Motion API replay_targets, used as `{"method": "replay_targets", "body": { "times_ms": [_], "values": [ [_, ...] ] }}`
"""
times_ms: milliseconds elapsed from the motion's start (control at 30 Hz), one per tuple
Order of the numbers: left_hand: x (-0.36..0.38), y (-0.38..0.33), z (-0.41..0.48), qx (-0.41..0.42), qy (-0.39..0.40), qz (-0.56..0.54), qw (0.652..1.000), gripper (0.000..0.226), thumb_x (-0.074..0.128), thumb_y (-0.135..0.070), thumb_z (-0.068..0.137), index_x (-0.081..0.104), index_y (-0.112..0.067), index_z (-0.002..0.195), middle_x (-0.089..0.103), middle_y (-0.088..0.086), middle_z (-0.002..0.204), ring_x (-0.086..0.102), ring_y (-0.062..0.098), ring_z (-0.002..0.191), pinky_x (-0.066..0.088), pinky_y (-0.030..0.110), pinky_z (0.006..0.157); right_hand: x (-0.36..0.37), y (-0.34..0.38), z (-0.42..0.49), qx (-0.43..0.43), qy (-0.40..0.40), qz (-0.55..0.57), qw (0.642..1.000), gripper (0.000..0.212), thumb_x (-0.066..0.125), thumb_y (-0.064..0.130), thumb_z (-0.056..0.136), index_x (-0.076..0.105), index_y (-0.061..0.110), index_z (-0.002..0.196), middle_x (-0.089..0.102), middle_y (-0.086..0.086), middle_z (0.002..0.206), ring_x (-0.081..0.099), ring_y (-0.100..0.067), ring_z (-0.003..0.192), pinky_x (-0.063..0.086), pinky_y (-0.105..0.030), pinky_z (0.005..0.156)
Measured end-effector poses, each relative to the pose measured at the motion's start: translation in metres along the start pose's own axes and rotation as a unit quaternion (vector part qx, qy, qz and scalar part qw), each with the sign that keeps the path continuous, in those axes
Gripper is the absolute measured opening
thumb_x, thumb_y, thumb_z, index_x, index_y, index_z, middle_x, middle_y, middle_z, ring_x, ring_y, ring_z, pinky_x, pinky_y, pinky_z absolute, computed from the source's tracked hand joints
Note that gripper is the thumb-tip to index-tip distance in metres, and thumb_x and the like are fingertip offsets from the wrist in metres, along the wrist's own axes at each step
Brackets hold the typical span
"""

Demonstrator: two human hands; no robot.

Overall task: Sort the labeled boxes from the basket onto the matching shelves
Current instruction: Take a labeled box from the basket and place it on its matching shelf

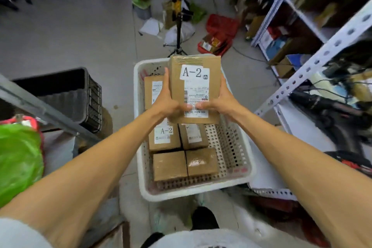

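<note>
A brown cardboard box labeled A-2 (196, 80) is held up above the white perforated basket (231, 147). My left hand (166, 102) grips its left side and my right hand (218, 102) grips its lower right side. Inside the basket lie several more cardboard boxes: one with an A-2 label (164, 137), one with a white label (194, 136), two plain ones (170, 165) at the near end, and one (154, 91) partly hidden behind my left hand. White metal shelving (314, 60) stands to the right.
A black crate (66, 94) sits on the left, beside a green bag (18, 159). A tripod (178, 16), a red basket (221, 32) and loose packages litter the floor beyond. The shelves on the right hold boxes and cables. My shoe (204, 218) is below the basket.
</note>
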State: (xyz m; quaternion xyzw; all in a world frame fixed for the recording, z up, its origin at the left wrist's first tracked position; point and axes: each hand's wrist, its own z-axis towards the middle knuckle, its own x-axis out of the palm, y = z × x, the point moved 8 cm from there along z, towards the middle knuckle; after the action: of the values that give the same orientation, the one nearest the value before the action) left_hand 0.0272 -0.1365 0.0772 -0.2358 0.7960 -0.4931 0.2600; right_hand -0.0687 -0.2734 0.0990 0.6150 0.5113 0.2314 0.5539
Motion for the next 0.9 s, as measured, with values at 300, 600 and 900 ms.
{"method": "replay_targets", "body": {
  "times_ms": [300, 600, 900],
  "values": [
    [-0.005, -0.021, -0.083, 0.098, 0.066, 0.026, 0.993, 0.137, 0.086, -0.006, 0.064, -0.017, -0.038, 0.149, 0.029, -0.004, 0.154, 0.033, 0.011, 0.136, 0.034, 0.026, 0.104, 0.021, 0.022, -0.095, -0.026, -0.048, -0.011, 0.998, 0.129, 0.089, 0.015, 0.064, -0.007, 0.021, 0.15, 0.043, 0.0, 0.143, 0.044, -0.013, 0.129, 0.038, -0.035, 0.108],
    [0.057, -0.028, -0.172, 0.14, 0.137, 0.057, 0.979, 0.138, 0.088, -0.013, 0.063, -0.017, -0.04, 0.148, 0.026, -0.002, 0.155, 0.034, 0.014, 0.138, 0.033, 0.037, 0.112, -0.002, 0.001, -0.22, -0.008, -0.118, -0.004, 0.993, 0.136, 0.09, 0.019, 0.062, -0.012, 0.026, 0.152, 0.039, 0.0, 0.149, 0.041, -0.014, 0.132, 0.03, -0.041, 0.114],
    [0.147, -0.022, -0.268, 0.186, 0.195, 0.052, 0.962, 0.135, 0.086, -0.005, 0.066, -0.016, -0.031, 0.15, 0.033, -0.012, 0.146, 0.042, 0.0, 0.125, 0.041, 0.011, 0.092, -0.032, -0.025, -0.364, -0.024, -0.185, 0.018, 0.982, 0.127, 0.08, -0.002, 0.072, -0.019, 0.014, 0.151, 0.031, 0.008, 0.14, 0.031, -0.004, 0.13, 0.032, -0.005, 0.088]
  ]
}}
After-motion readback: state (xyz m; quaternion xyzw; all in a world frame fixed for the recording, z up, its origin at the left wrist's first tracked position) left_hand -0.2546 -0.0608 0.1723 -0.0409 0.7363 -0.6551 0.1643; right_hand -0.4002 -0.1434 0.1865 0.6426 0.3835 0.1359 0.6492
